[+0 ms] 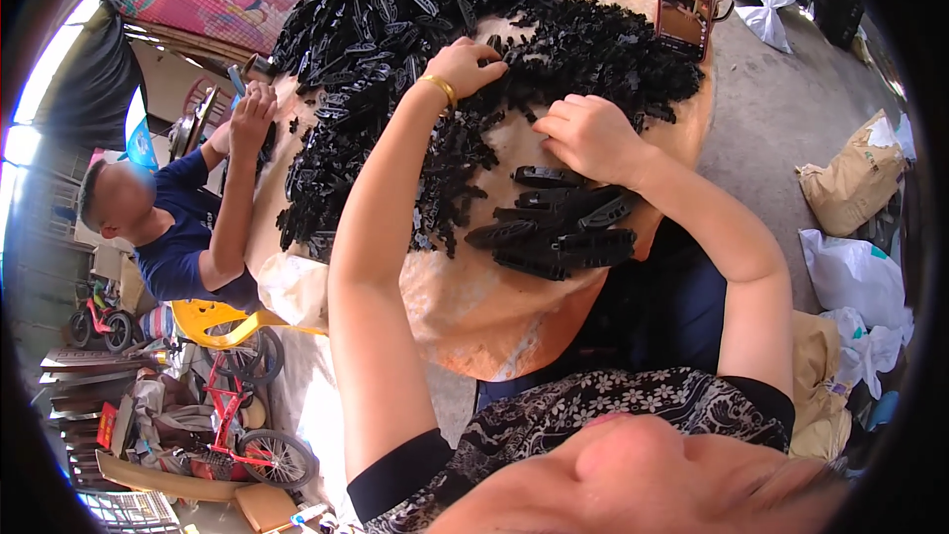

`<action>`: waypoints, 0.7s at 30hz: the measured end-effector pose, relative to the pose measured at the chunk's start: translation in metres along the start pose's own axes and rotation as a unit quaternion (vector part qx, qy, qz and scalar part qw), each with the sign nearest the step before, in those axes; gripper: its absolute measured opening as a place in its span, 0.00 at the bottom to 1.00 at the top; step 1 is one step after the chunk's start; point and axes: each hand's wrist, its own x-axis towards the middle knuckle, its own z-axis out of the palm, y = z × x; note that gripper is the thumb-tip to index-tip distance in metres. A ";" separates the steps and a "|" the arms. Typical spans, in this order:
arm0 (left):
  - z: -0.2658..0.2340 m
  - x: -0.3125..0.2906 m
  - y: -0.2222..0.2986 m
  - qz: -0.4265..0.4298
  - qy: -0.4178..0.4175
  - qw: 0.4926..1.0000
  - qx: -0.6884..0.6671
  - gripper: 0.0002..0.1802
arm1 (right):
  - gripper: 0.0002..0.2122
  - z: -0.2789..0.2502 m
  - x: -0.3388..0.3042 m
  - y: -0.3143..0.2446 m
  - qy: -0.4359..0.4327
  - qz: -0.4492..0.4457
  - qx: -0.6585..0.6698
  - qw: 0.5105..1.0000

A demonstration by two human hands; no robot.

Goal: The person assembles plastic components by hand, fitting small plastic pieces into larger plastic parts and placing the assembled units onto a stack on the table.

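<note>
Left hand (465,64), gold bangle at wrist, fingers curled into heap of small black plastic parts (474,10) on round tan worktop (474,307); grasp unclear. Right hand (588,133) fingers bent, pressing parts at heap edge. Sorted stack of longer black plastic pieces (559,227) just below right fingers. No containers; beige sacks (850,183) on floor.

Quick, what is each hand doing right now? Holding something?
Left hand: fingers curled into the pile of black plastic parts; whether it holds any cannot be told.
Right hand: fingers bent, resting on the same parts; its grip cannot be told.
</note>
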 end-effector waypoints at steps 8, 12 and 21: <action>-0.004 -0.028 0.024 -0.062 -0.007 0.998 0.031 0.18 | 0.07 0.002 0.002 -0.001 -0.006 -0.022 0.005 1.000; -0.004 -0.026 0.064 -0.096 -0.048 0.985 0.136 0.21 | 0.11 -0.001 0.006 -0.009 0.058 -0.042 0.081 0.994; 0.000 -0.063 0.068 0.043 0.361 0.931 -0.032 0.13 | 0.13 -0.009 0.005 -0.012 0.132 0.036 0.191 0.972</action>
